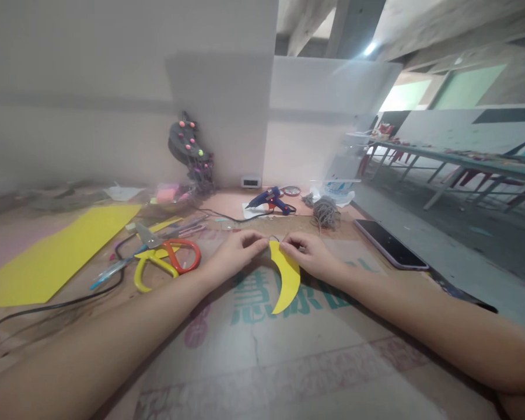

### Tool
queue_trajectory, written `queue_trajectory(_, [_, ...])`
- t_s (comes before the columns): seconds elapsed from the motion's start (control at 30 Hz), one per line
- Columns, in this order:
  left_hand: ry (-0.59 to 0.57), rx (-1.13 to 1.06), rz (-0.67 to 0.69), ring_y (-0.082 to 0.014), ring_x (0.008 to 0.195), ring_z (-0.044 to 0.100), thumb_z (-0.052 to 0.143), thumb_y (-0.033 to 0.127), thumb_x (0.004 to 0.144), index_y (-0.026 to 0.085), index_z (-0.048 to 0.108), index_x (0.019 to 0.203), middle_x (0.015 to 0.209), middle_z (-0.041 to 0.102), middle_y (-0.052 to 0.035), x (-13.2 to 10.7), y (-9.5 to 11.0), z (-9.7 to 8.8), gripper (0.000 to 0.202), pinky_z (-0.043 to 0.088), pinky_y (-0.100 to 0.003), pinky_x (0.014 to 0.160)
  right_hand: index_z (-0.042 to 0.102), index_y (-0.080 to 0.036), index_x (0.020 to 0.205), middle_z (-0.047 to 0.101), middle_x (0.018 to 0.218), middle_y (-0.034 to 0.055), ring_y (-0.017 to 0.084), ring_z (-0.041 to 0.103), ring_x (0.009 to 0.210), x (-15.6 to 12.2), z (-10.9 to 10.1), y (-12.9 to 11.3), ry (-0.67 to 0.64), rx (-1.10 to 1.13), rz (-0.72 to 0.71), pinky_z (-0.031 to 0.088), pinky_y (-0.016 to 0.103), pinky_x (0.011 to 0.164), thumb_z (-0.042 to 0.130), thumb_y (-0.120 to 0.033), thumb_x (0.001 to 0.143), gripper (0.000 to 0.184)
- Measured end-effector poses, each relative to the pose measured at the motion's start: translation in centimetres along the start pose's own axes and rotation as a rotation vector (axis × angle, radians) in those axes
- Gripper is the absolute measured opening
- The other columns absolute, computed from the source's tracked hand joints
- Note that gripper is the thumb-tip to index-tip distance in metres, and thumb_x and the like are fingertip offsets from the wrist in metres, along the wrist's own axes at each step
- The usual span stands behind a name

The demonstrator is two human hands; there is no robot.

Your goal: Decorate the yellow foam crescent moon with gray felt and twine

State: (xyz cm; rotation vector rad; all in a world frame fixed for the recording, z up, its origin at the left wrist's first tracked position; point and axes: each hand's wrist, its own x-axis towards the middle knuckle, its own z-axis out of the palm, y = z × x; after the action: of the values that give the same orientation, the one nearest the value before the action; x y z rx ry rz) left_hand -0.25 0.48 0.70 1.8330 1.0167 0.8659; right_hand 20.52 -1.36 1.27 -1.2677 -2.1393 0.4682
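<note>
A yellow crescent cutout (289,281), like paper or foam sheet, hangs point down over the cardboard in front of me. My right hand (310,254) pinches its upper right edge between thumb and fingers. At its top left corner, my left hand (243,252) is closed in a pinch, fingertips by a thin grey strand (274,238) that looks like yarn. That strand arcs between the two hands, and grey also shows along the cutout's upper left edge. Scissors (175,256) with red and yellow handles lie left of my left hand.
Behind my hands are a blue glue gun (269,199), a tangle of grey yarn (326,213) and a small display box (251,182). A phone (391,244) lies right, a yellow sheet (65,254) left. A dark grey crescent form with pins (186,142) stands at the back.
</note>
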Motion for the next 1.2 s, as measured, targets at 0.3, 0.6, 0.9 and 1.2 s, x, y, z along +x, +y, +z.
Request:
queue_trajectory(0.3, [-0.020, 0.050, -0.016, -0.0103, 0.054, 0.047, 0.055, 0.049, 0.084, 0.015, 0.069, 0.092, 0.072, 0.064, -0.0007, 0.2, -0.5, -0.1, 0.038, 0.036, -0.021, 0.049, 0.061, -0.017, 0.076, 0.064, 0.074, 0.0029, 0.015, 0.057, 0.070, 0.0, 0.2, 0.5, 0.020, -0.007, -0.034, 0.039, 0.026, 0.063, 0.048, -0.033, 0.089, 0.025])
queue_trajectory(0.6, [0.206, -0.219, -0.060, -0.0126, 0.063, 0.054, 0.049, 0.050, 0.085, 0.016, 0.063, 0.086, 0.074, 0.062, -0.0008, 0.3, -0.1, 0.2, 0.036, 0.041, -0.022, 0.054, 0.054, -0.018, 0.070, 0.054, 0.065, -0.0011, 0.013, 0.048, 0.061, 0.1, 0.0, 0.5, 0.082, 0.078, 0.059, 0.033, 0.025, 0.056, 0.047, -0.038, 0.088, 0.027])
queue_trajectory(0.9, [0.261, -0.263, -0.126, -0.0095, 0.052, 0.044, 0.054, 0.038, 0.078, 0.015, 0.061, 0.077, 0.060, 0.051, 0.0034, -0.1, 1.2, 0.0, 0.024, 0.032, -0.021, 0.047, 0.054, -0.018, 0.071, 0.049, 0.064, -0.0025, 0.012, 0.045, 0.059, 0.1, 0.2, 0.7, 0.114, 0.260, 0.099, 0.033, 0.023, 0.053, 0.049, -0.040, 0.087, 0.027])
queue_trajectory(1.2, [0.195, -0.242, -0.117, -0.0091, 0.058, 0.050, 0.064, 0.049, 0.076, 0.015, 0.057, 0.078, 0.067, 0.058, 0.0020, 0.3, -0.4, -0.4, 0.035, 0.037, -0.020, 0.055, 0.056, -0.018, 0.075, 0.050, 0.064, -0.0023, 0.012, 0.046, 0.058, 0.7, 0.2, 1.5, 0.195, 0.476, 0.167, 0.036, 0.023, 0.050, 0.053, -0.048, 0.083, 0.031])
